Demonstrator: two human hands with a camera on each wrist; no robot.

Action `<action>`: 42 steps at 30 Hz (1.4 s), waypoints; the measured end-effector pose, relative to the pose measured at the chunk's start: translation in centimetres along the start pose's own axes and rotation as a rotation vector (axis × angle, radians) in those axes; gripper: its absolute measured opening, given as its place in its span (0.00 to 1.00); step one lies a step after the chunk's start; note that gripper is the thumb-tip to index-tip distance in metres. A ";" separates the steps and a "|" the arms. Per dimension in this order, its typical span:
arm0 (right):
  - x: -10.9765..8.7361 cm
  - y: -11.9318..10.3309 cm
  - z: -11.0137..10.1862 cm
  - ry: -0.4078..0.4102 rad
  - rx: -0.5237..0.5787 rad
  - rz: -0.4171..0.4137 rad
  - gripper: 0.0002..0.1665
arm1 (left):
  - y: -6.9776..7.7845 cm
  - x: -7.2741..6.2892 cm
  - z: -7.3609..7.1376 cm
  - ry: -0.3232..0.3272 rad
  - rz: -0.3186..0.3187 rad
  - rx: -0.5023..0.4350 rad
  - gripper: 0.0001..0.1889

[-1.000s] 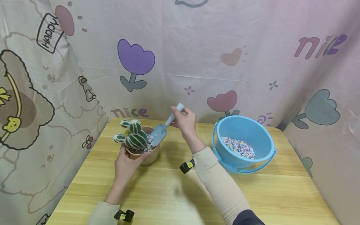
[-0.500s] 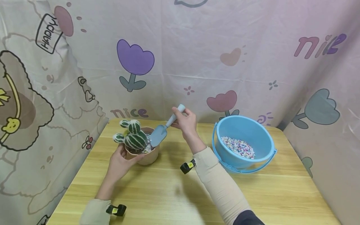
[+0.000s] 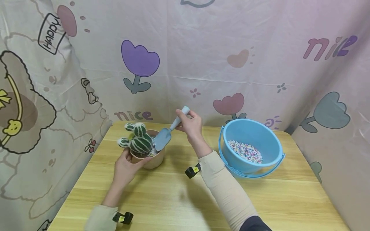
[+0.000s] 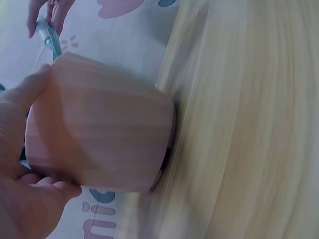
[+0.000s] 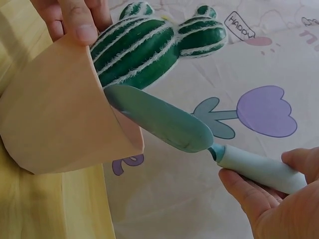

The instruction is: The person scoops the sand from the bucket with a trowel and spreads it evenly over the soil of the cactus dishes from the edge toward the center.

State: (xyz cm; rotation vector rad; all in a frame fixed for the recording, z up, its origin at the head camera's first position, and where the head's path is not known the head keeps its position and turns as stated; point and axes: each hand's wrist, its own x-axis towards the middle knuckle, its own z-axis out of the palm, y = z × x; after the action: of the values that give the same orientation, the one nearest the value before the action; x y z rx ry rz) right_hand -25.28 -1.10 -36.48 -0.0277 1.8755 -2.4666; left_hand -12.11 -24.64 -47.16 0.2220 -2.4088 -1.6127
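My left hand [image 3: 125, 169] holds the terracotta-coloured flowerpot [image 3: 153, 162] at its left side, thumb by the front rim; in the left wrist view its fingers curl against the pot wall. A green cactus with white fuzzy stripes [image 3: 141, 143] stands in the pot, leaning left. Small pale beads [image 3: 152, 150] lie beside it inside. My right hand [image 3: 192, 125] grips the light-blue handle of a small trowel [image 3: 163, 138]. The blade slants down over the pot's right rim, its tip inside the pot. In the right wrist view, the trowel blade [image 5: 164, 119] lies close to the cactus [image 5: 144, 52].
On the right stands a light-blue bucket [image 3: 251, 128] with its handle lowered to the front. Multicoloured beads [image 3: 245, 151] cover part of its bottom. The wooden table [image 3: 173, 199] meets a printed cloth backdrop [image 3: 188, 57] behind and at the sides.
My left wrist and forearm have shifted left, the hand still on the pot. The trowel and right hand have barely moved; the bucket stays put.
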 end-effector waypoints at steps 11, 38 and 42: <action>-0.1 -0.1 -0.2 -0.013 -0.025 -0.030 0.18 | 0.3 -0.4 1.5 0.095 -0.005 -0.019 0.49; 0.0 -0.8 -0.1 -0.083 -0.040 -0.129 0.18 | 0.8 -0.6 1.7 0.102 0.020 -0.016 0.46; 0.1 -1.1 -0.5 -0.051 0.007 -0.125 0.15 | 0.8 -0.9 1.8 0.102 -0.002 0.014 0.52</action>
State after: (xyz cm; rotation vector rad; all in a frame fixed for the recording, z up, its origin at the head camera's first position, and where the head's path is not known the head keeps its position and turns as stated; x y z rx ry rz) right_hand -25.46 -0.33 -35.52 -0.2115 1.9004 -2.5246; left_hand -11.73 -22.54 -47.19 0.3018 -2.3447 -1.5465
